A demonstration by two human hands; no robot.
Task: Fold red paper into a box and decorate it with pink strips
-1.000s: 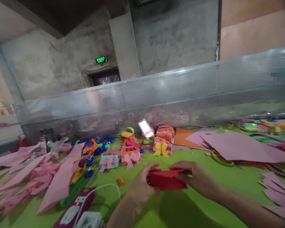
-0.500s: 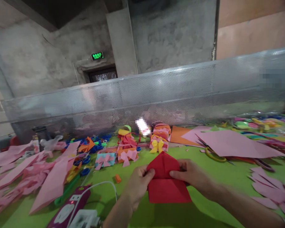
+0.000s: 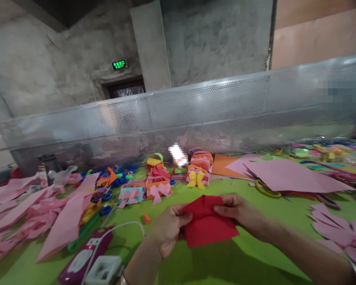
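A folded sheet of red paper point(image 3: 209, 227) is held above the green tabletop, with a crease across it and its upper part bent over. My left hand point(image 3: 172, 223) pinches its left edge, thumb on top. At the upper right, my right hand point(image 3: 235, 209) grips the same paper, its thumb pressing on the front and the other fingers behind, partly hidden. Beyond the paper lie small paper bags with bows: a blue one with a pink bow point(image 3: 131, 196), an orange one with a pink bow point(image 3: 159, 190) and one with a yellow bow point(image 3: 197, 179).
Pink paper strips point(image 3: 68, 221) spread over the left side. A purple power strip point(image 3: 86, 257) with a white plug point(image 3: 103, 270) sits near front left. Yellow-handled scissors point(image 3: 267, 190) lie by a large pink sheet point(image 3: 299, 176). Pink petal cutouts point(image 3: 332, 229) lie right. A perforated metal panel point(image 3: 178, 114) stands behind.
The red paper's pointed top has tipped over and the sheet has tilted, its lower edge rising on the right. My right hand has moved slightly up with its thumb on the folded part.
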